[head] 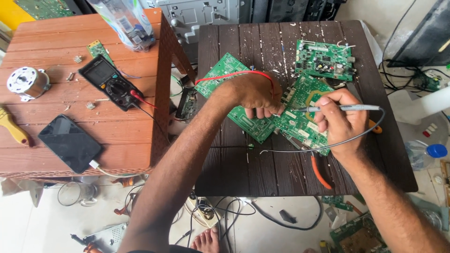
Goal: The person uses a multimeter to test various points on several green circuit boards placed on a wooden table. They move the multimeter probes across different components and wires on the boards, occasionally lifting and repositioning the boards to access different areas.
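Two green circuit boards lie on the dark wooden table (pixel 234 173). My left hand (pixel 255 93) rests fingers-down on the left board (pixel 224 70), with a red test lead (pixel 234 75) running over its back to the multimeter (pixel 111 83). My right hand (pixel 340 122) grips a grey pen-shaped tool (pixel 356 107) with a grey cable, its tip pointing left onto the middle board (pixel 300 122). Whether the left hand holds the probe itself is hidden under the fingers.
A third green board (pixel 324 60) sits at the table's back right. Orange-handled pliers (pixel 318 171) lie under my right wrist. The brown table on the left carries a phone (pixel 69 143), a small motor (pixel 26 83) and a plastic bottle (pixel 124 21). Cables cover the floor below.
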